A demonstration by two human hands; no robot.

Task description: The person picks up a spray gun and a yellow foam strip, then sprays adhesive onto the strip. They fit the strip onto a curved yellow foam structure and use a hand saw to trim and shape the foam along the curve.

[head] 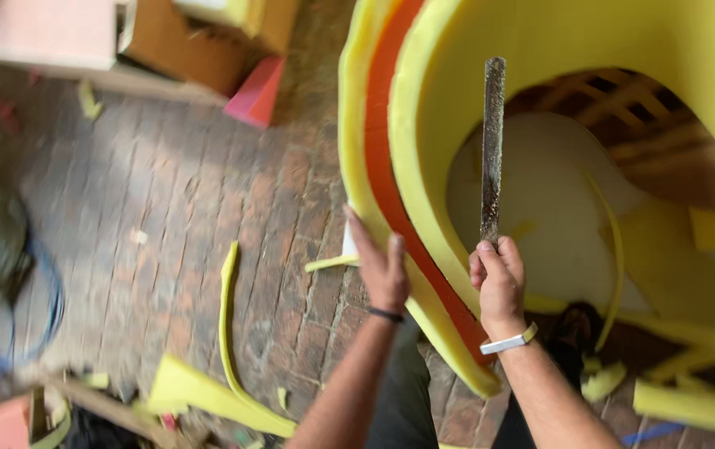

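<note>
Bare forearms, a thin black band on the left wrist (pixel 386 314), a white band on the right wrist (pixel 508 341), dark trousers (pixel 399 399).

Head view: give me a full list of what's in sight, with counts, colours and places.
Foam shell: one, yellow with an orange layer, curved, right half.
Blade: one, long, grey metal, upright in front of the shell.
Foam offcuts: several, yellow strips, on the floor at bottom centre and bottom right.
Pink block: one, floor at top centre.
Boxes: a few, brown cardboard, top left.
Brick floor: reddish brown, left half.
Left hand: dark wristband, pressed against the shell's outer edge.
Right hand: white wristband, gripping the blade's lower end.
</note>
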